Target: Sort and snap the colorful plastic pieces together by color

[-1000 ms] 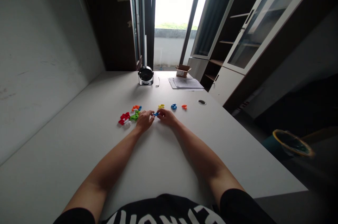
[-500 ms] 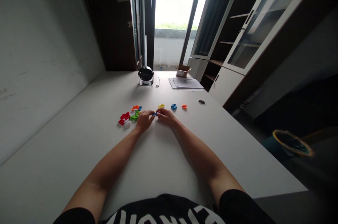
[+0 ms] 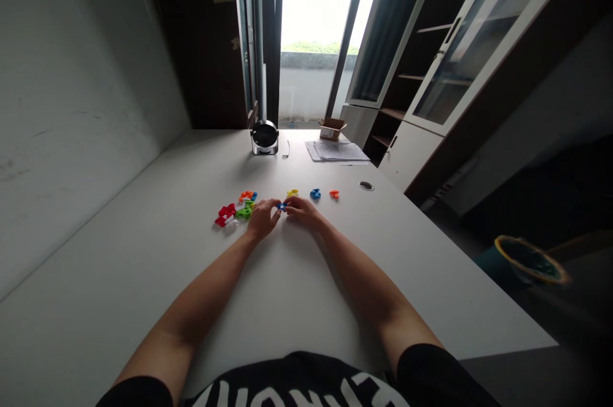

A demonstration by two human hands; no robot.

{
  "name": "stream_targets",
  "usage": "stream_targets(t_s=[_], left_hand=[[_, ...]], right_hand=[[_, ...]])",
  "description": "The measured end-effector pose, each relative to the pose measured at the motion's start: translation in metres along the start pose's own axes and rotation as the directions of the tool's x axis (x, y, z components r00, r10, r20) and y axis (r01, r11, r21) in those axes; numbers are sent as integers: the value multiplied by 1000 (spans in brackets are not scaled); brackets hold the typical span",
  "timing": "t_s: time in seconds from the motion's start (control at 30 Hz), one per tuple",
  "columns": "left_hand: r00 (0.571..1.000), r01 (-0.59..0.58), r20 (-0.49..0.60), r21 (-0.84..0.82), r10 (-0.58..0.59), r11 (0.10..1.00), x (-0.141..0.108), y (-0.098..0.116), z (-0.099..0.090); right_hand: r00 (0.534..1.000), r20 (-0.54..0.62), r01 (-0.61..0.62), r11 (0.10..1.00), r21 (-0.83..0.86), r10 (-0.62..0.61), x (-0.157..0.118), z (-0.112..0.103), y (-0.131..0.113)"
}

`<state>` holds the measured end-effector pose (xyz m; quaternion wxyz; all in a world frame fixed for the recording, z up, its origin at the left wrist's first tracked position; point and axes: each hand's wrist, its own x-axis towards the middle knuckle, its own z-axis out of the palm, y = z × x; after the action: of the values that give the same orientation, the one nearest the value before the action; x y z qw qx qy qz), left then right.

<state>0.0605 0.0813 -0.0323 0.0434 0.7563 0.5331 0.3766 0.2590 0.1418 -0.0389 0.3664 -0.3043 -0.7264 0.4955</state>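
Centre frame, left hand (image 3: 262, 220) and right hand (image 3: 301, 213) close on one small blue plastic piece (image 3: 282, 206) on a white bench (image 3: 191, 305); one yellow piece (image 3: 292, 193), a second blue piece (image 3: 315, 193) and one orange piece (image 3: 334, 194) lie beyond, a multicoloured heap (image 3: 234, 210) to the left.

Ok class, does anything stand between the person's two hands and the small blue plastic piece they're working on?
Nothing visible does: the small blue plastic piece sits directly at the fingertips of the left hand and the right hand, with no other piece between them.
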Motion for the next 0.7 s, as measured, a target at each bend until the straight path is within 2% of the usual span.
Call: stream_targets(t_s=[0.3,0.7], left_hand=[[1000,18,20,-6,-17,1000,1,-1,-1],[1000,2,12,-4,-1,1000,0,2,-4]], right_hand=[[999,-3,34,999,-36,-34,1,-2,2],[1000,-2,-14,1000,9,14,1,-1,-4]])
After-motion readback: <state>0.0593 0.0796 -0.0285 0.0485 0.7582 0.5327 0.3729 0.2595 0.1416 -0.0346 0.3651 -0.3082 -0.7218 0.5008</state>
